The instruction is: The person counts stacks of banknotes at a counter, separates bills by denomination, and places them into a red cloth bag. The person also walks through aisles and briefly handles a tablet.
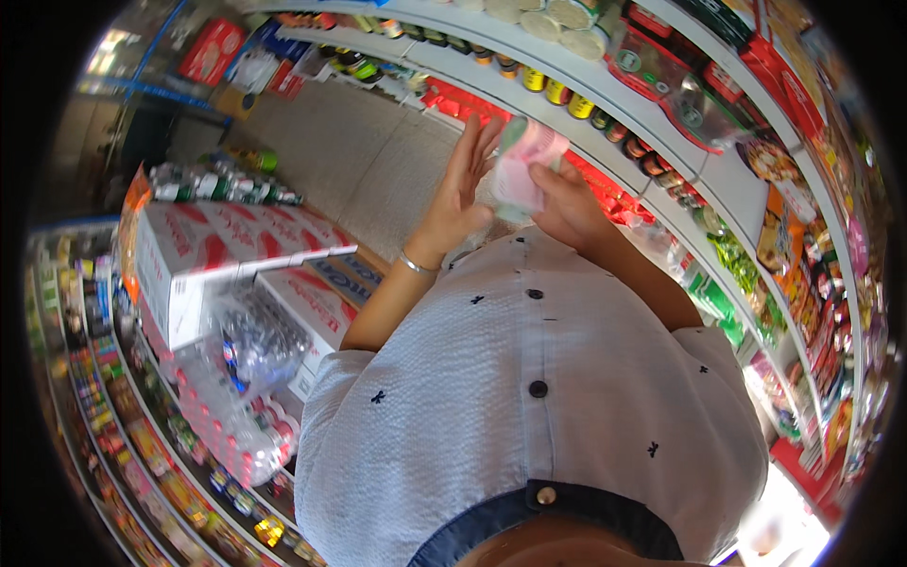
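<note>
A small bundle of pink and green banknotes (523,166), somewhat blurred, is held up in front of my chest. My right hand (571,205) grips its right side, with the thumb across the face of the notes. Just left of them is my left hand (453,195), its fingers spread and raised and nothing held in it. Whether its fingertips brush the edge of the notes is unclear. A silver bangle (418,264) circles the left wrist. Behind the hands runs the lowest part of a store shelf with red packaging (468,103).
White shelves (567,78) with jars, cans and packets curve along the front and right. On my left are stacked cartons (234,234), shrink-wrapped bottles (234,432) and another stocked shelf (142,453). Grey floor (347,149) stretches ahead between them.
</note>
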{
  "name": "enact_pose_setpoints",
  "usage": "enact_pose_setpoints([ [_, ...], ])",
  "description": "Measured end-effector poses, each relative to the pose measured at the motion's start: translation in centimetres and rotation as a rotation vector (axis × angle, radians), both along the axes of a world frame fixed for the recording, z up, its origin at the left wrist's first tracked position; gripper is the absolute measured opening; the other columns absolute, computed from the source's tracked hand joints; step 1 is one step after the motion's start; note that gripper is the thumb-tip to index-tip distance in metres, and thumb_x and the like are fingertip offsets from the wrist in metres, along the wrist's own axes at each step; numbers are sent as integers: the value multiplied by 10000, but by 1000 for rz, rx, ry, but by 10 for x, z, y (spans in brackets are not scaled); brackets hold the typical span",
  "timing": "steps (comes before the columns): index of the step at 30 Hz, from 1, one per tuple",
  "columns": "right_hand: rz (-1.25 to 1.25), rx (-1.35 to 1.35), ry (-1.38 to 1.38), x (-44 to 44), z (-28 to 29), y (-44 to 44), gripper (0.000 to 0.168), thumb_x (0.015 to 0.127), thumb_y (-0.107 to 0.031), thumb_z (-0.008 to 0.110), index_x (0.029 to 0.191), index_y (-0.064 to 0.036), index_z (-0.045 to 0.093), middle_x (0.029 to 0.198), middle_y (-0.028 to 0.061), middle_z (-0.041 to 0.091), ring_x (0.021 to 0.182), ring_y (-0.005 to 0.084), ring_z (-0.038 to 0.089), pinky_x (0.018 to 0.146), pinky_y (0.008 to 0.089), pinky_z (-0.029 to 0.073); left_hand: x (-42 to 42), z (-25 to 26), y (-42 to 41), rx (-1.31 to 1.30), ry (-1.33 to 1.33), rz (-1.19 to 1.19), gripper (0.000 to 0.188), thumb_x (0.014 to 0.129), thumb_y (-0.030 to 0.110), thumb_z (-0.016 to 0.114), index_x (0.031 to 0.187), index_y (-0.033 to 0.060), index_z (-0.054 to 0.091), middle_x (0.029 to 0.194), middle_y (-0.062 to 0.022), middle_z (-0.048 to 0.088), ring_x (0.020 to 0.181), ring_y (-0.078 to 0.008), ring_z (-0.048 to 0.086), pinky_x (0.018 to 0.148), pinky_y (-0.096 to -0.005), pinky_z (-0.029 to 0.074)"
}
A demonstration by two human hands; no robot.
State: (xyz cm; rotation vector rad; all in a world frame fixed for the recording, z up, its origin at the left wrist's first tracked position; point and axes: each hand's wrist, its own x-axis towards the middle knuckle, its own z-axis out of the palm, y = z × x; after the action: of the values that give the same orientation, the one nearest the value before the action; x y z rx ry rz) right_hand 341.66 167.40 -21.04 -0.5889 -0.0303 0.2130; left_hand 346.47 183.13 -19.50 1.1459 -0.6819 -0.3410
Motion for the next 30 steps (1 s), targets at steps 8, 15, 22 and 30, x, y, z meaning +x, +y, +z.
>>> enact_pose_setpoints([
  [8, 179, -571, -12, 15, -21, 45, 241, 882, -220, 522, 1050, -49, 543, 949, 41, 602, 872, 125, 550, 723, 276, 466, 17, -23, 26, 56, 362, 150, 304, 911, 215, 491, 1132, 9, 513, 944, -32, 589, 772, -127, 553, 666, -245, 441],
  [15, -134, -951, 289, -31, -84, 2, 203, 825, -165, 564, 909, 18, 595, 837, 102, 644, 756, 158, 605, 710, 277, 483, 58, -47, 116, 1443, -147, -723, 369, 877, 219, 525, 1165, -12, 530, 1148, -183, 560, 1065, -220, 535, 906, -329, 411],
  [22, -178, -713, 486, -48, -119, -8, 197, 853, -150, 558, 966, 10, 565, 885, 105, 639, 805, 153, 598, 745, 272, 474, 31, -87, 55, 1331, -291, -882, 362, 884, 241, 519, 1170, 21, 536, 1150, -160, 559, 1043, -211, 541, 895, -326, 418],
  [30, -12, -864, 542, -29, -131, -40, 186, 848, -173, 559, 959, -24, 559, 799, 44, 620, 687, 106, 551, 600, 229, 429, 12, -116, 21, 995, 128, -541, 354, 892, 267, 512, 1176, 58, 544, 1152, -134, 559, 1018, -200, 548, 883, -322, 427],
])
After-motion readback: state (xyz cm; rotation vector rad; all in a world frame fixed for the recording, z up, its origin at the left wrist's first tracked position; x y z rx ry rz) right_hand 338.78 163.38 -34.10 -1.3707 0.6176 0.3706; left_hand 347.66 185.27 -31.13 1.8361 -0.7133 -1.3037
